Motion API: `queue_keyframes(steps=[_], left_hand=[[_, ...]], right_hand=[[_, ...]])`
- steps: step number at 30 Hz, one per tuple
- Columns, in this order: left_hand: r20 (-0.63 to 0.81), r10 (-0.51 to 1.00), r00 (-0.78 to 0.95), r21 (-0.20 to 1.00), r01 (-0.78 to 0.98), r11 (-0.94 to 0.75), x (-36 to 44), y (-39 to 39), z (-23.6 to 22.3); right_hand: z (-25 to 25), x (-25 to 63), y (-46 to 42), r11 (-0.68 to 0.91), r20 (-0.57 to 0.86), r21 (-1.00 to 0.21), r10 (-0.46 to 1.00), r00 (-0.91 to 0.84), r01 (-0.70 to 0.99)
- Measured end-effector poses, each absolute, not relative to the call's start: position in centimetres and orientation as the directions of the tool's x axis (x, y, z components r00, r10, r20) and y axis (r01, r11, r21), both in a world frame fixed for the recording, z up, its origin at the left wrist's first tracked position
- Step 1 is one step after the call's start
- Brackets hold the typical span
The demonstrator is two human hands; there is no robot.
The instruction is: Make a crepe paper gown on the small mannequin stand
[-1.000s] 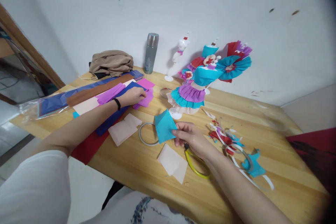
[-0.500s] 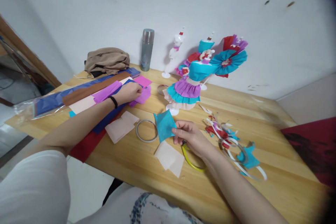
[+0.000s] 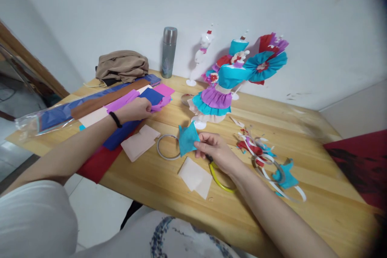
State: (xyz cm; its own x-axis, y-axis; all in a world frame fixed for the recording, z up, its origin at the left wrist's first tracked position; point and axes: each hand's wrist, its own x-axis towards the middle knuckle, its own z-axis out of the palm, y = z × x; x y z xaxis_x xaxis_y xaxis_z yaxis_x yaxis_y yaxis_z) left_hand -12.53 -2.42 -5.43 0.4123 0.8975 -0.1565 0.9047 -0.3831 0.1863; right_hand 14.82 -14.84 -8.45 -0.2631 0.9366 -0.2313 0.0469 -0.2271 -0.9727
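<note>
Between the thumb and fingers of my right hand [image 3: 213,149] is a turquoise piece of crepe paper [image 3: 188,139], held above the table. My left hand [image 3: 136,111] reaches over the stack of coloured papers, its fingers closed at the edge of a purple crepe paper piece [image 3: 161,104]; the fingertips are partly hidden. A dark blue sheet [image 3: 152,95] lies just beyond that hand. Under my right hand are yellow-handled scissors [image 3: 222,185], partly covered. Pale pink paper pieces [image 3: 195,177] and a roll of tape [image 3: 159,147] lie close by.
Dress forms with crepe paper outfits [image 3: 231,78] stand towards the wall, beside a bare small form [image 3: 205,42] and a thermos [image 3: 169,52]. Paper scraps and tape rings [image 3: 269,165] are on the right. A brown cloth [image 3: 122,66] lies at the back left.
My left hand has drawn back towards me and left, and the purple paper has bunched beside its fingers. My right hand has shifted slightly left, tilting the turquoise paper.
</note>
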Motion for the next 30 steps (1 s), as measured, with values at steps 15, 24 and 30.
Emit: queue_keyframes(steps=[15,24,30], left_hand=[[-0.218,0.944,0.248,0.807,0.589,0.032,-17.2,-3.0,-3.8],[-0.254,0.870,0.424,0.953,0.264,0.149,-14.9,-5.0,-6.0],[-0.222,0.869,0.443,0.937,0.344,0.064,-12.0,-6.6,-5.9]], right_hand=[[-8.9,7.4,-6.5,0.131,-0.002,-0.856,0.966,-0.258,0.500],[-8.1,5.6,-5.6,0.018,-0.021,-0.981,0.980,-0.197,0.193],[-8.3,5.3,-5.3,-0.040,-0.057,-0.996,0.971,-0.234,0.076]])
